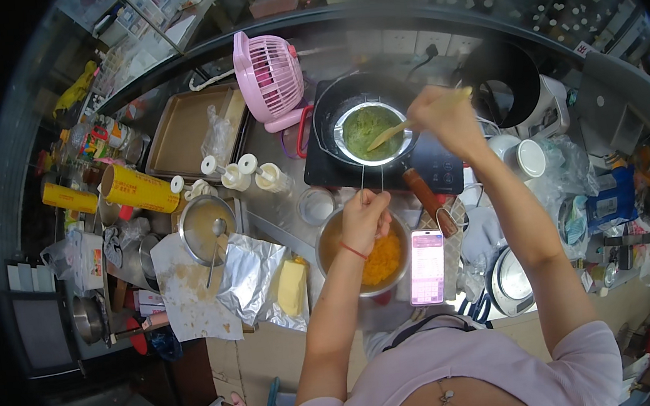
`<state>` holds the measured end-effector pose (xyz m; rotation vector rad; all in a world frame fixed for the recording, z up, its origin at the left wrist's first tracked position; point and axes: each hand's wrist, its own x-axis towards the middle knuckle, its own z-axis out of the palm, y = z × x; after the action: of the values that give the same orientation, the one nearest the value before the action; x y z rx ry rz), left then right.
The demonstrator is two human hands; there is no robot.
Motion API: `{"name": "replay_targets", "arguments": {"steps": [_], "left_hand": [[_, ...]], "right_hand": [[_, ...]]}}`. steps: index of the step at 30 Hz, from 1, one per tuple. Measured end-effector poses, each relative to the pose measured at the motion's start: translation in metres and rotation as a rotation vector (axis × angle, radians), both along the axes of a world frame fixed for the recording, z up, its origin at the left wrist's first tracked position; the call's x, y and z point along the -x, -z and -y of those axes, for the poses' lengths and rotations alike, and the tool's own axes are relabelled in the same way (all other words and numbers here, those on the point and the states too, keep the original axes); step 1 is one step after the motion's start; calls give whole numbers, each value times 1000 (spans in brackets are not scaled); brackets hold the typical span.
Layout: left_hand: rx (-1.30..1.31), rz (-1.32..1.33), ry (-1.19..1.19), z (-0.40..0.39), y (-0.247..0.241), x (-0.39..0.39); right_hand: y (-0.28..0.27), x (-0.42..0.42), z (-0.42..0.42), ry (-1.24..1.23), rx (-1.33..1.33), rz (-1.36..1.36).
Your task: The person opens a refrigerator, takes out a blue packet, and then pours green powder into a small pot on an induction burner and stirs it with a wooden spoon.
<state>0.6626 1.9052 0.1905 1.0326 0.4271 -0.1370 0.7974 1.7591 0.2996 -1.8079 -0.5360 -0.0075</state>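
Note:
My left hand [364,220] is closed on the wire handle of a small metal melting bowl [341,138], which sits inside a black wok [325,107] on an induction cooktop [322,171]. Green paste [370,126] fills the bottom of that small bowl. In my right hand [445,120] is a yellowish spatula [391,133], its tip in the paste. Below my left hand stands a steel bowl of orange mash [379,262], partly hidden by the hand. The wok's wooden handle [426,197] points towards me, right of my left hand.
Before me lie a lit phone [427,266] and, leftward, butter [292,287] on foil [253,273]. A steel bowl with a spoon [218,227], a glass bowl [316,205], a pink fan [270,77], baking trays [174,135] and a kitchen scale [511,279] stand around.

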Motion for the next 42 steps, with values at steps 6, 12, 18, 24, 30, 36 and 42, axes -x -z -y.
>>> {"name": "replay_targets", "arguments": {"steps": [6, 12, 18, 24, 30, 36, 42], "left_hand": [[-6, 0, 5, -1, 2, 0], [-20, -19, 0, 1, -1, -1], [-28, -12, 1, -1, -2, -1], [-19, -18, 3, -1, 0, 0], [0, -1, 2, -2, 3, 1], [-16, 1, 29, -2, 1, 0], [-10, 0, 27, -2, -1, -1]], "right_hand": [[-27, -10, -2, -87, 207, -42], [0, -7, -15, 32, 124, 117], [-17, 2, -13, -102, 339, 134], [-8, -7, -15, -37, 281, 270], [-25, -6, -14, 63, 169, 197], [-29, -7, -5, 54, 250, 163], [-15, -3, -12, 41, 334, 219]]}}
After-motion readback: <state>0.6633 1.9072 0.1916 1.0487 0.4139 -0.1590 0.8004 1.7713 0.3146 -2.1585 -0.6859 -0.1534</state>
